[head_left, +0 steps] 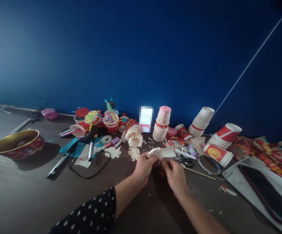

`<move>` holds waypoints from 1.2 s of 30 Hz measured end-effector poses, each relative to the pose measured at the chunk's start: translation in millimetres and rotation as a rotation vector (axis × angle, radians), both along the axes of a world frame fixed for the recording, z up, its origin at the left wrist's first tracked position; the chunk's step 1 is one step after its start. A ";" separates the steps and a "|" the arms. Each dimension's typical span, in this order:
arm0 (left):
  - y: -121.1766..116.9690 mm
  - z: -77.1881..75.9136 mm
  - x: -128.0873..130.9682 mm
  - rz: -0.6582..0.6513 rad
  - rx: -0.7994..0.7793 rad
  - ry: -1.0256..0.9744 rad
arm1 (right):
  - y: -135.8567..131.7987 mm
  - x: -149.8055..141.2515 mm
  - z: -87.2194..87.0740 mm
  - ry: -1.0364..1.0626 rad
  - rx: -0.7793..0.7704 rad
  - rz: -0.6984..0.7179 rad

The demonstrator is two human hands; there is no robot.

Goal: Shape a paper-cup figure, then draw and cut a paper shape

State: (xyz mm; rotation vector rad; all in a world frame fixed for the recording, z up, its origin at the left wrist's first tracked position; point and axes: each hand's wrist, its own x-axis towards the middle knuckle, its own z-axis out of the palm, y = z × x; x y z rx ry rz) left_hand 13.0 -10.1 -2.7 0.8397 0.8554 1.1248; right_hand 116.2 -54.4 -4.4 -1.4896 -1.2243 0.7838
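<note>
My left hand [143, 167] and my right hand [175, 177] meet above the dark tabletop, and both pinch a curled strip of white paper cup [161, 153]. The strip's left end is rolled into small folds under my left fingers. Just beyond my left hand stands a paper-cup craft with layered, curled white petals [134, 138], with paper scraps [134, 153] trailing below it. A stack of red-banded paper cups [162, 126] stands behind my hands. Neither hand touches the craft or the stack.
A red bowl with a gold interior [17, 144] sits at left, near markers [60, 164] and a tape roll [106, 140]. Scissors [187, 163], a thin hoop [209, 164], tipped cups [218, 154] and a dark tablet [267, 195] lie right. A blue wall stands behind.
</note>
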 end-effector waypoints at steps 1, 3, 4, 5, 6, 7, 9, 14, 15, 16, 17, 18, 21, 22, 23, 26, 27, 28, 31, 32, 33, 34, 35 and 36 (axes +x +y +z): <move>0.0 0.2 0.1 0.001 0.002 0.001 | 0.0 0.4 -0.2 -0.005 -0.004 -0.004; -0.3 0.8 0.3 0.008 0.002 0.001 | 0.0 1.4 -1.2 -0.023 -0.008 -0.010; -0.6 1.1 0.3 0.013 0.000 0.002 | 0.0 1.8 -1.8 -0.037 -0.008 -0.013; -0.8 1.2 0.3 0.014 -0.002 0.005 | 0.0 2.2 -2.2 -0.051 -0.008 -0.016; -1.1 1.3 0.3 0.014 -0.005 0.011 | 0.1 2.5 -2.3 -0.065 -0.011 -0.019; -1.3 1.1 0.2 0.010 -0.006 0.018 | 0.1 2.8 -2.2 -0.077 -0.016 -0.023; -1.6 0.0 0.1 0.000 -0.006 0.023 | 0.2 3.2 -1.2 -0.106 -0.024 -0.029; -2.0 -3.4 0.6 -0.033 0.010 -0.010 | 0.0 3.9 1.9 -0.161 0.010 -0.040; -2.3 -3.5 0.8 -0.039 0.013 -0.010 | -0.2 4.1 2.1 -0.163 0.012 -0.042; -2.6 -3.2 0.9 -0.042 0.014 -0.010 | -0.5 4.2 2.2 -0.167 0.010 -0.041; -3.1 -2.7 1.1 -0.045 0.010 -0.012 | -0.8 4.4 2.2 -0.172 0.008 -0.039; -3.7 -1.8 1.2 -0.047 0.002 -0.018 | -1.2 4.5 2.2 -0.180 0.007 -0.036; -5.5 1.9 1.3 -0.070 -0.045 -0.049 | -2.1 4.7 2.2 -0.205 0.017 -0.031; -6.0 3.1 1.2 -0.082 -0.062 -0.065 | -2.3 4.8 2.2 -0.207 0.020 -0.034; -6.4 4.3 0.8 -0.097 -0.083 -0.080 | -2.4 4.9 2.2 -0.204 0.020 -0.037; -6.8 7.5 -1.4 -0.168 -0.108 -0.160 | -1.9 5.0 2.2 -0.159 0.007 -0.054; -7.0 8.5 -2.3 -0.197 -0.104 -0.201 | -1.6 4.9 2.3 -0.129 0.001 -0.065; -7.3 9.5 -3.3 -0.229 -0.093 -0.242 | -1.3 4.6 2.6 -0.089 -0.002 -0.078; -9.5 11.5 -4.6 -0.310 -0.060 -0.302 | -0.5 2.8 3.7 0.034 0.018 -0.107; -10.5 11.5 -4.4 -0.322 -0.053 -0.291 | -0.4 2.0 4.0 0.062 0.026 -0.116; -11.6 11.1 -3.8 -0.324 -0.051 -0.271 | -0.5 1.2 4.2 0.080 0.027 -0.125; -12.5 10.3 -3.0 -0.313 -0.055 -0.248 | -0.6 0.5 4.3 0.090 0.025 -0.131; -13.3 9.3 -2.2 -0.298 -0.061 -0.229 | -0.7 -0.2 4.3 0.094 0.020 -0.136; -13.7 8.2 -1.4 -0.289 -0.065 -0.216 | -1.0 -0.7 4.1 0.094 0.016 -0.139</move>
